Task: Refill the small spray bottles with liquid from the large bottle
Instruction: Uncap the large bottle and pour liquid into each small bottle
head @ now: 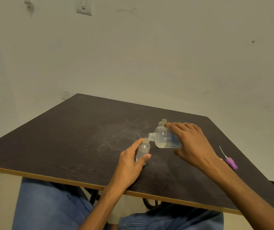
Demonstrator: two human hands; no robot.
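My left hand (130,161) grips a small clear bottle (142,151) that stands upright on the dark table (70,138), uncapped and partly filled. My right hand (192,143) holds the large clear bottle (165,138) tipped on its side, its open neck touching the small bottle's mouth. A little liquid lies in the large bottle's lower side. A second small open bottle (163,122) stands just behind the large one, mostly hidden by it.
A purple spray cap with a thin white tube (230,161) lies on the table right of my right wrist. The table's near edge runs above my knees in blue jeans. A pale wall stands behind the table.
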